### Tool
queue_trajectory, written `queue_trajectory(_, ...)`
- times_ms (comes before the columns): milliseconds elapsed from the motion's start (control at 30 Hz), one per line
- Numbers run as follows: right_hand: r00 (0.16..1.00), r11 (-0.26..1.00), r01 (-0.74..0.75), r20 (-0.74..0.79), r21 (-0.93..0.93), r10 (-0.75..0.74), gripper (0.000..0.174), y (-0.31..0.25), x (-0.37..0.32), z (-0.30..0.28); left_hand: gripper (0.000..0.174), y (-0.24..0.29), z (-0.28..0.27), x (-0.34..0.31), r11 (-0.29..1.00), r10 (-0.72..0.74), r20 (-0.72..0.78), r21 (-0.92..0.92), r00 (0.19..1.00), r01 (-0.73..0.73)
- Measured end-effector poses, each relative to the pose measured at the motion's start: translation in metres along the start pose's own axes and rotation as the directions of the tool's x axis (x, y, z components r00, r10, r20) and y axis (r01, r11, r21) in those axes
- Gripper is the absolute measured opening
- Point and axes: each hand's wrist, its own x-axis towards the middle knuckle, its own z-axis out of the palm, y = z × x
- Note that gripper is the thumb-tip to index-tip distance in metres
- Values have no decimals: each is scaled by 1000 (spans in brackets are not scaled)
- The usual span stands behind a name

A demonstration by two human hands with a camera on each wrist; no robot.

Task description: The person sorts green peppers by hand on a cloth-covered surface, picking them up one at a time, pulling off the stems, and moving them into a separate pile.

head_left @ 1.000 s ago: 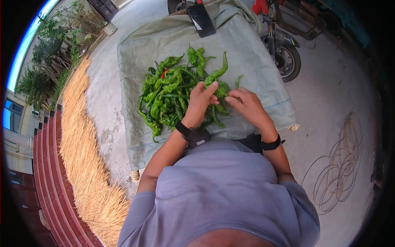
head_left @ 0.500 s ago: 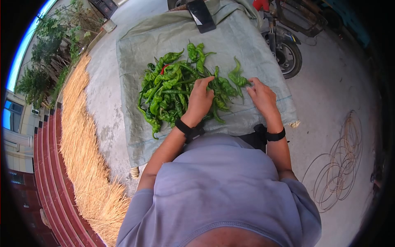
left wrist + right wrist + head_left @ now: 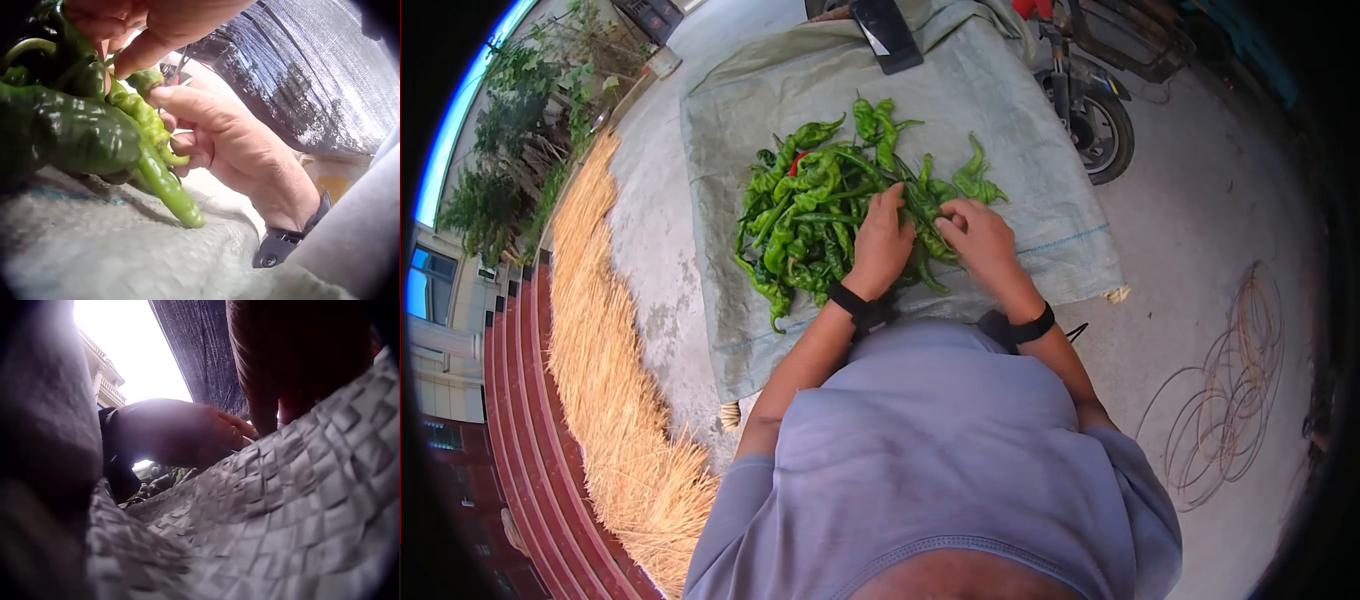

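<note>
A heap of green peppers [image 3: 805, 215], with one red pepper [image 3: 798, 163], lies on a pale woven sheet [image 3: 1040, 150]. At the heap's right side, my left hand [image 3: 883, 245] pinches a green pepper among the others. Facing it, my right hand [image 3: 985, 245] has its fingers bent at the peppers. In the left wrist view, the thumb and fingers of my right hand [image 3: 244, 144] pinch the blunt end of a green pepper [image 3: 146, 80], close to the fingertips of my left hand [image 3: 169, 28]. The right wrist view is dark and hides the fingertips.
A black phone [image 3: 886, 36] lies at the sheet's far edge. One curled pepper [image 3: 975, 175] rests right of the heap. Beyond are a vehicle wheel [image 3: 1102, 138], coiled wire [image 3: 1225, 400] on the ground and straw [image 3: 605, 380] at left.
My right hand first moved right to the curled pepper and let it go on the sheet; now it is back left, beside my left hand. My left hand has stayed near the heap.
</note>
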Motion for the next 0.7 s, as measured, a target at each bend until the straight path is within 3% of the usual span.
queue_trajectory(67, 995, 991, 19, -102, 135, -5, 27, 12, 4, -1, 54, 4, -2, -1, 998, -32, -1, -48, 999, 32)
queue_trajectory(167, 978, 924, -166, -65, 345, 200, 26, 11, 9, -18, 51, -1, -2, -3, 1000, -9, 50, -13, 999, 10)
queue_trajectory(300, 950, 857, -171, -148, 486, 274, 22, 12, 14, -40, 42, 2, -6, -6, 1000, -6, 201, -24, 980, 11)
queue_trajectory(333, 949, 897, -240, -106, 372, 298, 21, 21, 16, -45, 40, 5, -7, -6, 1000, -7, 195, -10, 981, 9)
queue_trajectory(400, 946, 986, -168, -281, 8, 164, 21, 37, 14, -43, 37, 5, -6, -7, 999, 23, 165, 31, 986, -29)
queue_trajectory(433, 936, 973, -142, -345, -180, 73, 21, 42, 14, -41, 35, 2, -4, -8, 996, 54, 143, 59, 988, -63)
queue_trajectory(533, 925, 980, -119, -378, -158, 52, 24, 44, 14, -39, 33, 0, -3, -7, 993, 100, 96, 47, 990, -105)
queue_trajectory(633, 953, 995, -21, -304, -93, -8, 24, 21, 11, -41, 32, 3, -4, -9, 997, 73, 61, -9, 995, -72)
queue_trajectory(700, 994, 997, -73, -79, 27, 75, 25, -1, 8, -44, 32, 4, -4, -8, 998, 54, 46, -47, 997, -52)
